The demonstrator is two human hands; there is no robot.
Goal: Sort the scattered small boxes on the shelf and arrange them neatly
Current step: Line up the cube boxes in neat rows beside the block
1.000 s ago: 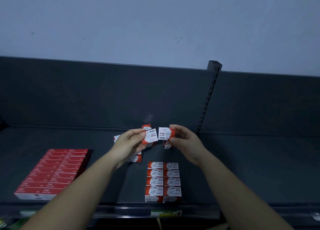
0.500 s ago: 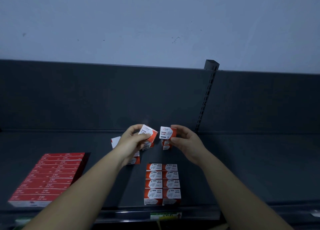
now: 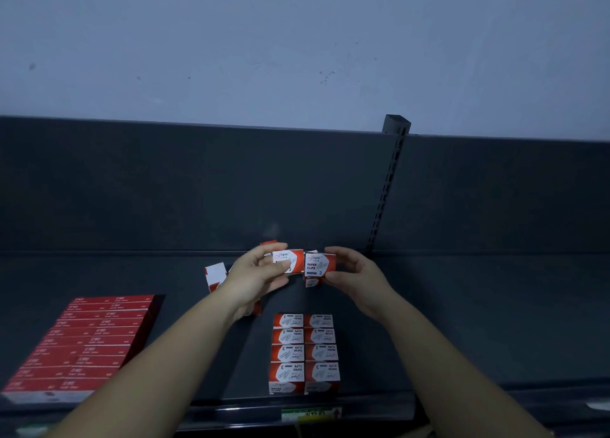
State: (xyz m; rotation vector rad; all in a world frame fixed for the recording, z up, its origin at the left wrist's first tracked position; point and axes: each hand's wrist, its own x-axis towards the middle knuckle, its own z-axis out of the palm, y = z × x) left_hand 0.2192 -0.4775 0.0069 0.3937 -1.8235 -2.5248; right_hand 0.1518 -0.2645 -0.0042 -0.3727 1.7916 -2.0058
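My left hand (image 3: 255, 277) grips a red and white paper clip box (image 3: 290, 260), held above the dark shelf (image 3: 462, 322). My right hand (image 3: 355, 275) grips a second paper clip box (image 3: 319, 265), and the two boxes sit side by side, nearly touching, labels facing me. Below them, near the shelf's front edge, a neat two-column block of paper clip boxes (image 3: 305, 351) lies flat. Loose boxes lie behind my hands: one tilted white-sided box (image 3: 215, 274) at the left, another (image 3: 312, 283) under the right-hand box.
A large stack of flat red boxes (image 3: 85, 342) fills the shelf's front left. A slotted upright post (image 3: 389, 180) stands at the back panel. A price label strip (image 3: 310, 414) runs along the front edge. Bare shelf extends to the right.
My left hand has turned its box so the label faces me and brought it level beside the right-hand box. The right hand has stayed almost still.
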